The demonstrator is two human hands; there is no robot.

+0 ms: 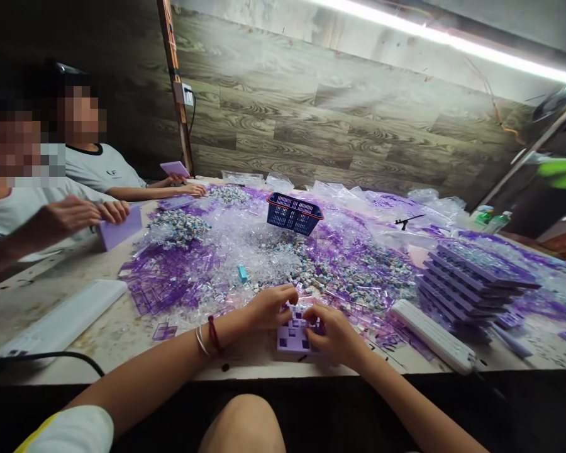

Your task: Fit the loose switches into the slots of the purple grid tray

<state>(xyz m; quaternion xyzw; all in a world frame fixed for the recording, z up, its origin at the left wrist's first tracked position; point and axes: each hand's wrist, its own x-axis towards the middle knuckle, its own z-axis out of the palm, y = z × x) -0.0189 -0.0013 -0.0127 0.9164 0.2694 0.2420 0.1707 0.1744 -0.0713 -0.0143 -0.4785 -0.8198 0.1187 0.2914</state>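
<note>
A small light-purple board [290, 343] with square cutouts lies on the table just in front of me. Over its upper left part my left hand [274, 306] is closed, fingers bent and pinched downward. My right hand [332, 333] is closed at the board's right side, with thumb and fingertips curled at its cutouts. Anything small between the fingertips of either hand is hidden. Beyond the hands spreads a heap of small white and blue pieces [311, 267], mixed with clear and purple transparent plastic parts [170, 277].
A dark blue basket [290, 217] stands on the heap. A small turquoise block [243, 273] lies nearer. To the right are stacked purple boards [466, 289] and a white power strip [431, 333]. A white long case [70, 314] lies left. Two people at left hold purple panels [122, 226].
</note>
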